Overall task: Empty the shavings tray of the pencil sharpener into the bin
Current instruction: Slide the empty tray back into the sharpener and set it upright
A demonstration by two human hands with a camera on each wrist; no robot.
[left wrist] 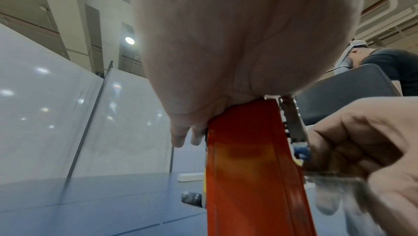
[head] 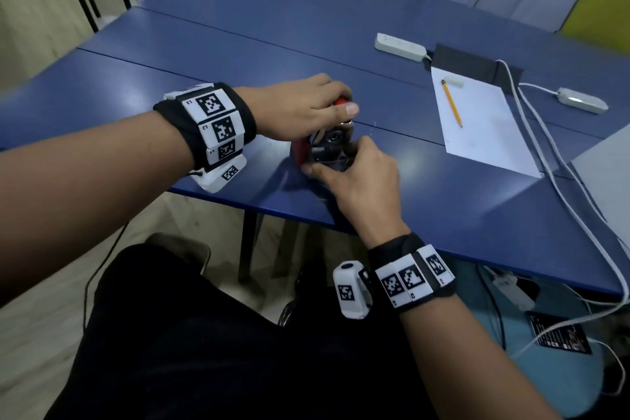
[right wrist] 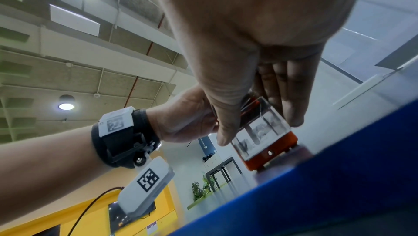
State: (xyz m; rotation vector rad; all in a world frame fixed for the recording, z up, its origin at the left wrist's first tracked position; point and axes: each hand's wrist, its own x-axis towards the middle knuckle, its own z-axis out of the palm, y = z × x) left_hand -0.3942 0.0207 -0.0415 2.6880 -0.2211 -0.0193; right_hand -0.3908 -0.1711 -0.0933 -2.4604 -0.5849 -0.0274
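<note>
A red pencil sharpener stands on the blue table near its front edge, about the centre of the head view. The left hand, reaching in from 9 o'clock, lies over the top of the sharpener with its fingers curled down around the red body, grasping it; in the left wrist view the palm sits on the upper end of the body and two fingertips show past its far side. The right hand, coming from 5 o'clock, grasps the clear shavings tray at the front of the sharpener: the thumb lies along one side wall and the fingers along the other, pinching the tray between them. In the right wrist view the tray sits in the red base with dark smears of shavings on its walls; how far it stands out from the body cannot be told. The sharpener's metal front shows between the two hands.

At 2 o'clock from the sharpener, well apart from it, a white sheet of paper lies on the table with a yellow pencil on it and a white eraser just beside the pencil's far end. A white power strip lies beyond the paper at 1 o'clock, and white cables run along the paper's right side.
</note>
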